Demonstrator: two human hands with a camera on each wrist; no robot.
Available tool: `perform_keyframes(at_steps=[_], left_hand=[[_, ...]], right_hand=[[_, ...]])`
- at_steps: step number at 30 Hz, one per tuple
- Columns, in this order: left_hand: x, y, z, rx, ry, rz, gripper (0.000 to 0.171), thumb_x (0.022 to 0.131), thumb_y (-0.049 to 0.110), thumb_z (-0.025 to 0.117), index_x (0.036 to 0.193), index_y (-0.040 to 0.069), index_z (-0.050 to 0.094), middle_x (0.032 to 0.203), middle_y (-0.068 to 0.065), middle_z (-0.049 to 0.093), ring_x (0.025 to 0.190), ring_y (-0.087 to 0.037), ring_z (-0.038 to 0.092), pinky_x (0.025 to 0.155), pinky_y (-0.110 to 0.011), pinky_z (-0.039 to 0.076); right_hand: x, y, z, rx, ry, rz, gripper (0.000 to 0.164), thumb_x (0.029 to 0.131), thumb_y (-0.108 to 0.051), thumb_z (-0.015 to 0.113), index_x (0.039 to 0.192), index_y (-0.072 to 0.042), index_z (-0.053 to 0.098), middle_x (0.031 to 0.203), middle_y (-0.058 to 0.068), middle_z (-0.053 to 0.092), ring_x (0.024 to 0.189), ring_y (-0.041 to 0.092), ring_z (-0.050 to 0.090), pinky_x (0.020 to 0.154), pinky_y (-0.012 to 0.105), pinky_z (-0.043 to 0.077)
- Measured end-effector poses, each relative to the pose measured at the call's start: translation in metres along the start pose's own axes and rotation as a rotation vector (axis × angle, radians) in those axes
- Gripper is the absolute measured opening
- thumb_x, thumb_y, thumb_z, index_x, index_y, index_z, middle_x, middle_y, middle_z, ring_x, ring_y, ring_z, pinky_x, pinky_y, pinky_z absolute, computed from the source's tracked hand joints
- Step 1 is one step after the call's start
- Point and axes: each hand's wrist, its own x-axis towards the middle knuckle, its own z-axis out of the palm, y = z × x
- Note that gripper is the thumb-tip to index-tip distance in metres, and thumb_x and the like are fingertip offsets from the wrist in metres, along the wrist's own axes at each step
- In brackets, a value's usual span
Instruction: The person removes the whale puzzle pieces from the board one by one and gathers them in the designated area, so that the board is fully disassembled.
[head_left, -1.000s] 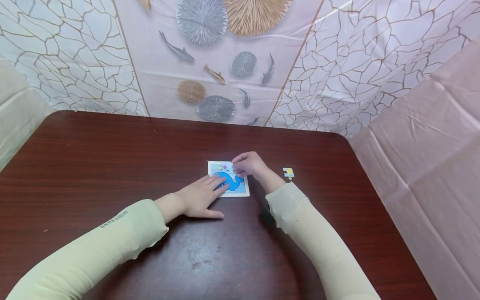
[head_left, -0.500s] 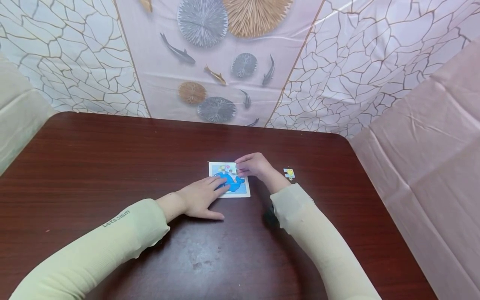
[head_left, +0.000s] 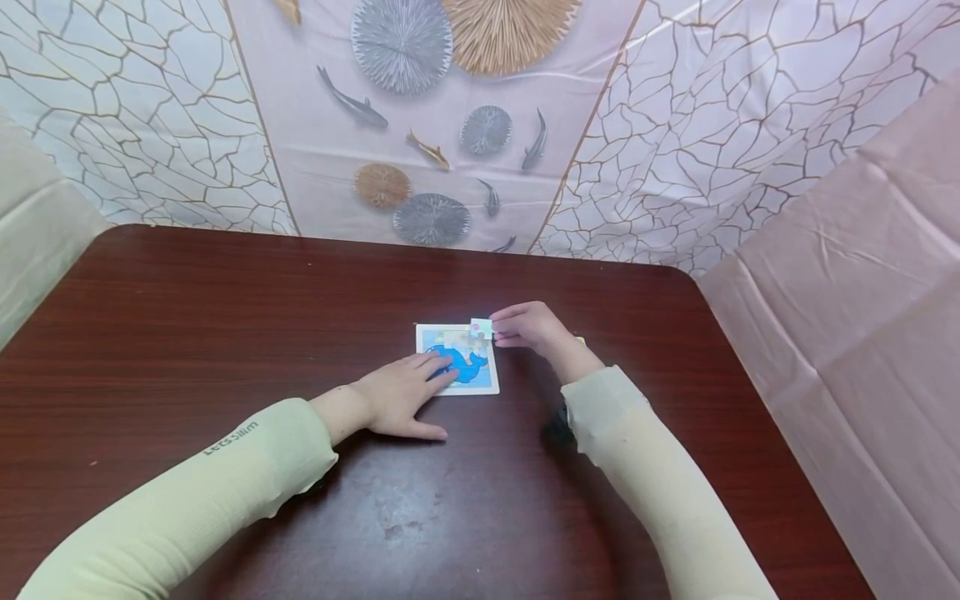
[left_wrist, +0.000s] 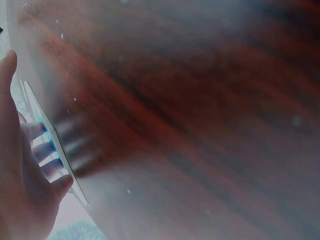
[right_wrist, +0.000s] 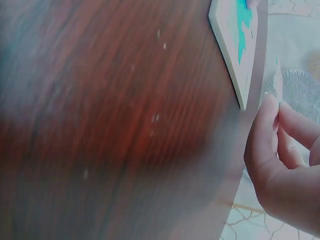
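A square jigsaw puzzle (head_left: 486, 379) with a blue whale and a white border lies on the table. My left hand (head_left: 405, 393) rests on its lower left part, fingers straight and spread; the left wrist view shows those fingers (left_wrist: 44, 150) on the board. My right hand (head_left: 534, 327) pinches a small pale puzzle piece (head_left: 481, 329) between thumb and fingertips, over the puzzle's top right corner. In the right wrist view the pinched piece (right_wrist: 278, 82) is seen edge-on, apart from the puzzle board (right_wrist: 232, 65). An uncovered patch (head_left: 457, 340) shows in the puzzle's upper part.
Another puzzle piece (head_left: 581, 340), yellow at its visible edge, lies on the table to the right, mostly hidden behind my right wrist. The dark red-brown wooden table (head_left: 225, 333) reaches back to a patterned cloth (head_left: 420, 150).
My right hand has lifted the puzzle piece out of the puzzle's upper part and moved it to the right and up. My left hand has stayed in place.
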Motion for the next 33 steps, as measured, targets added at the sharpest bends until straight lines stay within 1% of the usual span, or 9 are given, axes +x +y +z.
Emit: perform_keyframes(at_steps=[4, 9, 13, 19, 23, 26, 30, 33], left_hand=[[0.001, 0.0, 0.0, 0.005, 0.0, 0.003, 0.087, 0.084, 0.065, 0.049, 0.148, 0.009, 0.028, 0.153, -0.012, 0.026, 0.143, -0.031, 0.021, 0.116, -0.042, 0.022], [0.001, 0.0, 0.0, 0.005, 0.015, 0.018, 0.086, 0.085, 0.063, 0.05, 0.147, 0.008, 0.03, 0.152, -0.013, 0.028, 0.142, -0.032, 0.023, 0.116, -0.043, 0.023], [0.0, 0.001, -0.001, 0.011, 0.022, 0.023, 0.086, 0.085, 0.063, 0.05, 0.147, 0.007, 0.03, 0.152, -0.013, 0.028, 0.142, -0.032, 0.024, 0.116, -0.043, 0.023], [0.0, 0.001, -0.001, 0.021, 0.025, 0.026, 0.085, 0.085, 0.063, 0.049, 0.147, 0.007, 0.03, 0.152, -0.014, 0.028, 0.142, -0.032, 0.024, 0.116, -0.043, 0.023], [0.0, 0.001, 0.0, 0.025, 0.022, 0.024, 0.086, 0.085, 0.063, 0.05, 0.146, 0.007, 0.03, 0.152, -0.014, 0.028, 0.142, -0.033, 0.024, 0.115, -0.043, 0.023], [0.0, 0.001, -0.001, 0.024, 0.014, 0.018, 0.085, 0.085, 0.063, 0.049, 0.147, 0.007, 0.03, 0.152, -0.013, 0.028, 0.142, -0.032, 0.024, 0.116, -0.042, 0.023], [0.0, 0.002, -0.002, 0.025, 0.008, 0.013, 0.085, 0.085, 0.063, 0.049, 0.147, 0.008, 0.029, 0.153, -0.013, 0.027, 0.142, -0.031, 0.024, 0.116, -0.042, 0.022], [0.0, 0.002, -0.002, 0.029, 0.01, 0.014, 0.085, 0.085, 0.063, 0.049, 0.147, 0.007, 0.03, 0.152, -0.013, 0.028, 0.142, -0.032, 0.024, 0.116, -0.042, 0.023]], right_hand=[[0.0, 0.002, -0.01, 0.005, 0.011, -0.003, 0.032, 0.089, -0.005, 0.061, 0.12, 0.003, 0.06, 0.11, 0.019, 0.062, 0.075, 0.013, 0.063, 0.076, 0.028, 0.056], [0.0, 0.005, -0.026, -0.011, 0.027, -0.019, 0.032, 0.09, -0.005, 0.059, 0.121, 0.004, 0.059, 0.099, 0.014, 0.063, 0.07, 0.01, 0.062, 0.071, 0.025, 0.057], [-0.001, 0.007, -0.039, -0.035, 0.033, -0.02, 0.031, 0.091, -0.005, 0.058, 0.121, 0.004, 0.059, 0.092, 0.01, 0.063, 0.069, 0.01, 0.062, 0.068, 0.022, 0.056], [0.0, 0.013, -0.057, -0.034, 0.013, -0.011, 0.034, 0.091, -0.001, 0.056, 0.124, 0.008, 0.055, 0.081, 0.003, 0.063, 0.067, 0.009, 0.061, 0.064, 0.019, 0.055], [-0.001, 0.017, -0.067, -0.05, 0.018, -0.002, 0.035, 0.091, 0.0, 0.056, 0.124, 0.009, 0.054, 0.081, 0.002, 0.063, 0.065, 0.007, 0.06, 0.065, 0.02, 0.055], [-0.003, 0.02, -0.072, -0.081, 0.028, 0.004, 0.034, 0.091, -0.001, 0.056, 0.124, 0.008, 0.055, 0.081, 0.002, 0.063, 0.068, 0.008, 0.061, 0.068, 0.022, 0.056], [-0.006, 0.022, -0.076, -0.109, 0.021, 0.011, 0.033, 0.092, -0.003, 0.054, 0.124, 0.008, 0.054, 0.077, 0.0, 0.062, 0.07, 0.009, 0.06, 0.072, 0.024, 0.056], [-0.006, 0.025, -0.079, -0.11, 0.016, 0.024, 0.034, 0.092, -0.004, 0.055, 0.124, 0.009, 0.054, 0.074, -0.001, 0.062, 0.069, 0.01, 0.06, 0.07, 0.024, 0.055]])
